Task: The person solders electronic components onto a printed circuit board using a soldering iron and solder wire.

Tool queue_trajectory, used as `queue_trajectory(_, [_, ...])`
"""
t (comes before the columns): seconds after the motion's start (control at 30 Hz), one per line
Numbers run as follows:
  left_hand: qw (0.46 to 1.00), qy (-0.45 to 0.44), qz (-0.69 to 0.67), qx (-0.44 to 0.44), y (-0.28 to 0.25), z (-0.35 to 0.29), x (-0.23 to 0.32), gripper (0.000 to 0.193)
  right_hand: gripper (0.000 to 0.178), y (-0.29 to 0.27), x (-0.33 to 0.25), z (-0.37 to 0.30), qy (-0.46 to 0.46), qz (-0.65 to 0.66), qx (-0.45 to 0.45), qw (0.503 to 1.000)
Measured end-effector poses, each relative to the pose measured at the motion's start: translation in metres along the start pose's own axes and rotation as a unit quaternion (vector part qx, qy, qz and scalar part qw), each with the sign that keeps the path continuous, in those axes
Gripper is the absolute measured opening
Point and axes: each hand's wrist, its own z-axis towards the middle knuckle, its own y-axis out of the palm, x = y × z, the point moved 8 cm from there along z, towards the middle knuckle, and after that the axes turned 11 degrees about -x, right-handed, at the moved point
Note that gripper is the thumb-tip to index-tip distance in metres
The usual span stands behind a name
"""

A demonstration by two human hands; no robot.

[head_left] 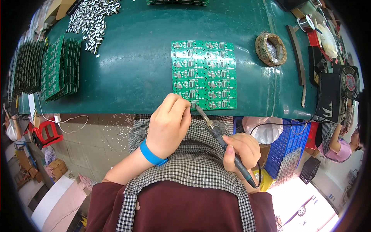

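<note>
A green circuit board panel (204, 73), divided into rows of small boards with parts on them, lies at the table's near edge. In my right hand (244, 151) is a soldering iron (221, 138), gripped by its dark handle, its cord running back past my wrist. The iron's tip meets or hovers just over the panel's bottom row; which of the two I cannot tell. Close to the tip, at the panel's lower left corner, my left hand (170, 120) is closed in a pinch. Whatever its fingertips hold is hidden. A blue band (151, 154) circles my left wrist.
Stacked green panels (60, 69) stand at the left. Behind them lies a heap of small metal-and-white parts (92, 23). A round tan holder (261, 50) with silvery contents, a dark bar (296, 58), a solder spool (306, 23) and a fan (349, 82) occupy the right side.
</note>
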Motion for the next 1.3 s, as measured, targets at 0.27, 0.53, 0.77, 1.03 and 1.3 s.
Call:
queue_trajectory(0.27, [1.000, -0.001, 0.000, -0.011, 0.002, -0.002, 0.001, 0.012, 0.013, 0.000, -0.004, -0.004, 0.001, 0.002, -0.001, 1.000])
queue_trajectory(0.53, [0.999, -0.006, 0.006, 0.032, -0.008, 0.000, -0.002, 0.012, 0.012, -0.008, -0.003, -0.005, 0.009, -0.010, 0.018, 1.000])
queue_trajectory(0.77, [0.999, -0.002, 0.016, 0.036, -0.005, 0.009, -0.005, 0.013, 0.014, -0.001, 0.004, 0.004, 0.029, -0.017, 0.021, 0.999])
queue_trajectory(1.03, [0.999, -0.008, 0.014, 0.035, -0.006, 0.013, -0.006, 0.013, 0.014, 0.001, 0.005, 0.011, 0.025, -0.021, 0.004, 0.999])
queue_trajectory(1.3, [0.988, -0.154, -0.001, -0.015, -0.021, 0.002, -0.028, 0.012, 0.019, -0.072, 0.039, -0.005, 0.093, -0.151, 0.179, 0.968])
